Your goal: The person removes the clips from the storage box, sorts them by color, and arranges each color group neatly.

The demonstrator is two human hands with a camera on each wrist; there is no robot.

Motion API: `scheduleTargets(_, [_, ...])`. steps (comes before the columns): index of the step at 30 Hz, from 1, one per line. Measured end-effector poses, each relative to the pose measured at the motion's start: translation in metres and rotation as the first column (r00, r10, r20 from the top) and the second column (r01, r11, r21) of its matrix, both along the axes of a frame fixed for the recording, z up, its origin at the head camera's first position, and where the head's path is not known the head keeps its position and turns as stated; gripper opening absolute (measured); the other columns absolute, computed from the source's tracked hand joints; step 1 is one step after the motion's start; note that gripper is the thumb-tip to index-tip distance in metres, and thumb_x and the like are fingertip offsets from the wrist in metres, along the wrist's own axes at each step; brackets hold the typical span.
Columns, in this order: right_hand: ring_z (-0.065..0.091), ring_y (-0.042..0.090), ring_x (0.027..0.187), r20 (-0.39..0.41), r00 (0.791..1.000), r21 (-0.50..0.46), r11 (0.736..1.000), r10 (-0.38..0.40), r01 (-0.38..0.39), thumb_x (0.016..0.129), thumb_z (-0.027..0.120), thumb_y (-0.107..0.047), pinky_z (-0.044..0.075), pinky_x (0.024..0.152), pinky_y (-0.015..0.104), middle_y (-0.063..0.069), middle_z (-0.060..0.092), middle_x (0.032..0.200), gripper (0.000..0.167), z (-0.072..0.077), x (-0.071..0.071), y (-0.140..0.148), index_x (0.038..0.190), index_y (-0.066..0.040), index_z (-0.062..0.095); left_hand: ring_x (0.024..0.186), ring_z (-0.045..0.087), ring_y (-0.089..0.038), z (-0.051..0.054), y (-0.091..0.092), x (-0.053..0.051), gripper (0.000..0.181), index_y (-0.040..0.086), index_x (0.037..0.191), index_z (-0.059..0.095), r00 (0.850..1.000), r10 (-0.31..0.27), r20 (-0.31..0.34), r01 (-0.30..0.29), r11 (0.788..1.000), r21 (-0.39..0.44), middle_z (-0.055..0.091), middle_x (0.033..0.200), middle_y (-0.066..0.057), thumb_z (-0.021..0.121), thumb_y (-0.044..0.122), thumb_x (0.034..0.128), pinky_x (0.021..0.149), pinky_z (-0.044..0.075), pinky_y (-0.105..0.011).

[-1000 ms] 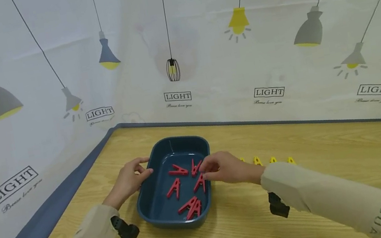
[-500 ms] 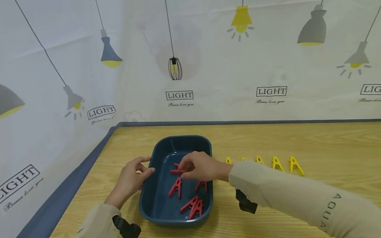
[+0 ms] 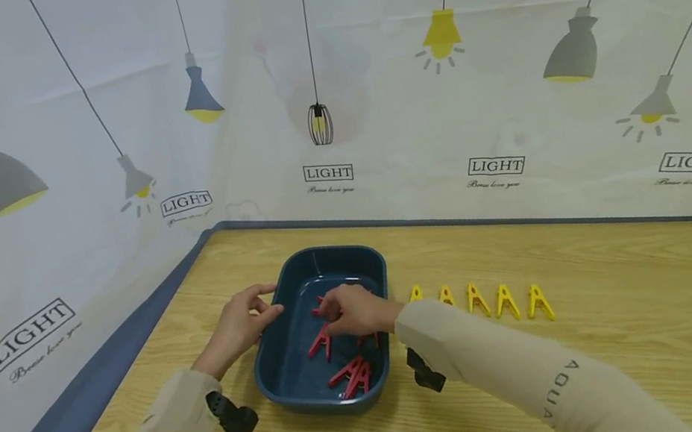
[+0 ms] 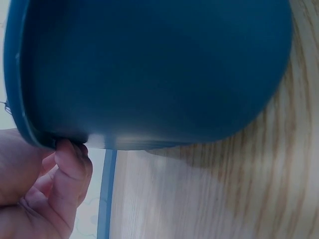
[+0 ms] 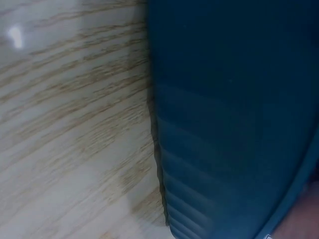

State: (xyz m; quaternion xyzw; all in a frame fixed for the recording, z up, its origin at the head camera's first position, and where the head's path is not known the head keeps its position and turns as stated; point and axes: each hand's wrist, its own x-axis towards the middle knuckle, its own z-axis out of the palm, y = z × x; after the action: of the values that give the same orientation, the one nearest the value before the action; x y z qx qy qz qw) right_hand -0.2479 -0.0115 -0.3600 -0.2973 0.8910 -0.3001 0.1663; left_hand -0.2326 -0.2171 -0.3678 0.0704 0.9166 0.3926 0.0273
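Note:
A deep blue rectangular tub (image 3: 311,404) stands on the table with several red clothespins inside. My left hand (image 3: 238,330) grips its left rim, thumb over the edge; the left wrist view shows the bent fingers (image 4: 70,167) against the tub's wall (image 4: 149,74). My right hand (image 3: 359,310) reaches into the tub over its right side. Its thumb and fingers are bent at the upper end of a red clothespin (image 3: 319,344); whether they pinch it is hidden. Two more red clothespins (image 3: 351,375) overlap near the front. In the right wrist view the tub's wall (image 5: 224,99) hides most of the hand.
Several yellow clothespins (image 3: 506,302) stand in a row on the wooden table (image 3: 611,347), right of the tub. A lamp-printed cloth (image 3: 383,104) rises behind the table. A small black wrist camera (image 3: 233,415) hangs under each sleeve.
My right hand has moved left, from the tub's right rim to the clothespin near its middle. More of the yellow row shows now. My left hand keeps its hold on the rim.

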Motion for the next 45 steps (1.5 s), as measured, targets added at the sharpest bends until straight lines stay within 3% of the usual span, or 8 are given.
scheduleTargets(10, [0.056,0.018,0.093,0.066,0.997,0.080,0.997,-0.028,0.022,0.078,0.068,-0.012,0.046,0.077,0.028,0.010,0.059,0.105,0.040,-0.009,-0.004,-0.012,0.115,-0.002,0.056,0.046,0.046,-0.014,-0.002,-0.002,0.000,0.042,0.000,0.125,0.047,1.000,0.000,-0.002,0.000,1.000,0.015,0.054,0.072,-0.008,0.057,0.014,0.0866,0.045,0.043,-0.027])
scheduleTargets(20, [0.053,0.018,0.103,0.107,0.994,0.086,0.996,-0.019,0.010,0.074,0.071,-0.012,0.041,0.087,0.030,0.008,0.058,0.112,0.046,-0.016,-0.004,-0.016,0.117,-0.005,0.055,0.049,0.048,-0.014,-0.003,-0.001,-0.002,0.042,0.001,0.125,0.047,1.000,0.010,0.005,-0.010,1.000,0.017,0.055,0.073,-0.008,0.057,0.014,0.0864,0.046,0.044,-0.028])
scheduleTargets(36, [0.055,0.016,0.099,0.168,0.985,0.038,0.998,0.037,-0.044,0.075,0.070,-0.011,0.044,0.081,0.026,0.008,0.057,0.113,0.048,-0.018,-0.003,-0.019,0.120,-0.003,0.053,0.048,0.046,-0.014,-0.003,-0.001,-0.002,0.042,0.001,0.125,0.047,1.000,0.009,0.001,-0.009,1.000,0.017,0.054,0.072,-0.008,0.057,0.012,0.0862,0.045,0.043,-0.027])
scheduleTargets(45, [0.054,0.015,0.100,0.116,0.991,0.074,0.994,0.067,-0.076,0.078,0.068,-0.014,0.043,0.082,0.026,0.007,0.060,0.108,0.042,-0.020,-0.003,-0.022,0.117,-0.003,0.057,0.046,0.046,-0.013,-0.003,-0.002,-0.002,0.041,0.000,0.124,0.047,1.000,0.004,-0.004,-0.004,1.000,0.014,0.055,0.072,-0.008,0.058,0.013,0.0861,0.044,0.043,-0.027])
